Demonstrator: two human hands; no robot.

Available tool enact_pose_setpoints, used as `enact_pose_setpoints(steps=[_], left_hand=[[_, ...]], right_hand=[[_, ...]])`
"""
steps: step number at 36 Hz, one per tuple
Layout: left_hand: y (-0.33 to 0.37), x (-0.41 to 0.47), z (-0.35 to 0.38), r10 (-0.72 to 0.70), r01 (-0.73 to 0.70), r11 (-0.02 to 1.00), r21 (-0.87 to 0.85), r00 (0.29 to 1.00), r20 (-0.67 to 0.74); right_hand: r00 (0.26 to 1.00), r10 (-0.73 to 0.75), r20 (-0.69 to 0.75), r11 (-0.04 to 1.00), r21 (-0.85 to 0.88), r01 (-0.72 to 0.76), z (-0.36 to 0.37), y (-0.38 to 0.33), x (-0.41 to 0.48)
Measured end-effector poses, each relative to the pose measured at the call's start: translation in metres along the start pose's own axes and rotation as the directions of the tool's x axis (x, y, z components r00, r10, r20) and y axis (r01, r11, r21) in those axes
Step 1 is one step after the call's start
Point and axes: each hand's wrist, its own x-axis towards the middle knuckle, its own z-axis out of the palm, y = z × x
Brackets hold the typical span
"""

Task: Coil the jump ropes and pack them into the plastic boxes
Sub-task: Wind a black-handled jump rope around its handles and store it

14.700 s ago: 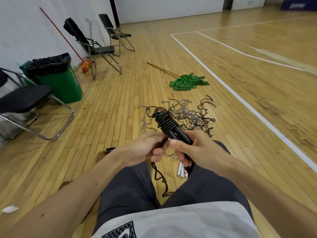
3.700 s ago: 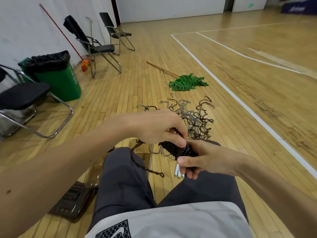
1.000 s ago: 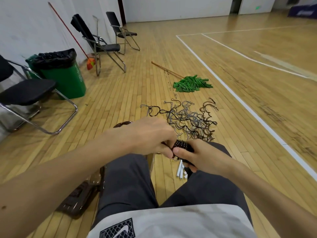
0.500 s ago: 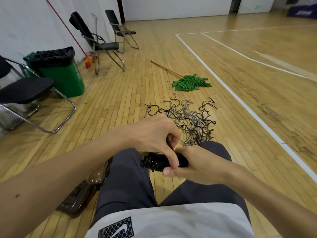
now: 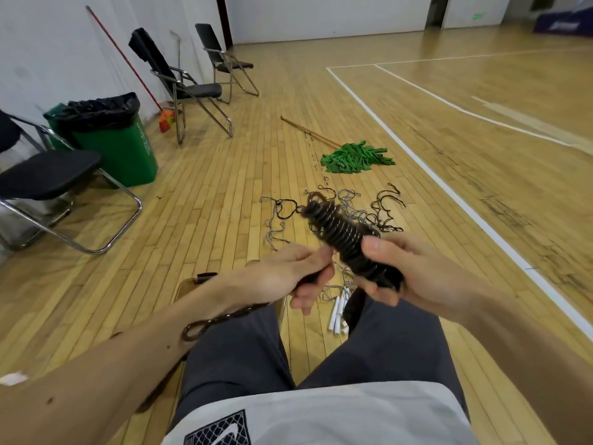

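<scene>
A black jump rope (image 5: 340,234) is wound in tight coils around its handles and points up and away from me. My right hand (image 5: 404,271) grips its lower end. My left hand (image 5: 288,276) pinches the rope's loose end beside the coil; a twisted loop of it (image 5: 205,326) hangs over my left forearm. A tangle of black and grey ropes (image 5: 349,207) lies on the floor beyond my knees. White handles (image 5: 337,311) rest between my legs. A clear plastic box (image 5: 187,285) shows by my left thigh, mostly hidden by my arm.
A green mop (image 5: 353,154) lies on the wooden floor ahead. At the left stand a green bin (image 5: 118,146) with a black bag and folding chairs (image 5: 48,178). A red broom (image 5: 163,118) leans on the wall. A white court line (image 5: 449,191) runs along the right.
The coiled rope has swung from lying crosswise low over my lap to pointing up and away. My left hand has come off the coil's top and moved down to its left side.
</scene>
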Motion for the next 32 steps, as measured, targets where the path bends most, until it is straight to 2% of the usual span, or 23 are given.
enact_pose_setpoints(steps=[2, 4, 8, 12, 16, 21, 27, 32], left_hand=[[0.001, 0.002, 0.009, -0.064, 0.057, 0.994, -0.089, 0.995, -0.076], [0.003, 0.005, 0.016, -0.126, 0.116, 0.99, -0.076, 0.984, -0.127], [0.005, 0.009, 0.031, -0.133, 0.149, 0.986, 0.081, 0.975, -0.177], [0.0, 0.011, 0.042, -0.067, 0.145, 0.911, 0.386, 0.976, -0.207], [0.004, 0.007, 0.042, -0.139, 0.215, 0.841, 0.496, 0.973, -0.186], [0.015, 0.0, 0.044, -0.156, 0.179, 0.738, 0.651, 0.983, -0.094], [0.03, 0.003, 0.031, -0.091, 0.11, 0.581, 0.806, 0.993, -0.07], [0.049, 0.006, 0.017, 0.047, -0.038, 0.346, 0.937, 0.999, 0.023]], right_hand=[[0.993, 0.004, -0.117, 1.0, -0.001, -0.004, -0.003, 0.002, 0.004], [0.979, 0.023, -0.202, 1.0, -0.014, -0.027, -0.003, 0.006, 0.007], [0.952, 0.009, -0.306, 0.996, -0.079, -0.034, 0.001, 0.013, 0.013], [0.916, -0.028, -0.399, 0.979, -0.195, -0.055, 0.002, 0.021, 0.02], [0.896, -0.043, -0.442, 0.957, -0.276, -0.091, 0.0, 0.029, 0.023], [0.829, -0.017, -0.559, 0.929, -0.316, -0.194, -0.022, 0.04, 0.023], [0.849, 0.07, -0.524, 0.886, -0.359, -0.294, -0.025, 0.049, 0.014], [0.918, 0.118, -0.379, 0.81, -0.498, -0.31, -0.013, 0.041, 0.013]])
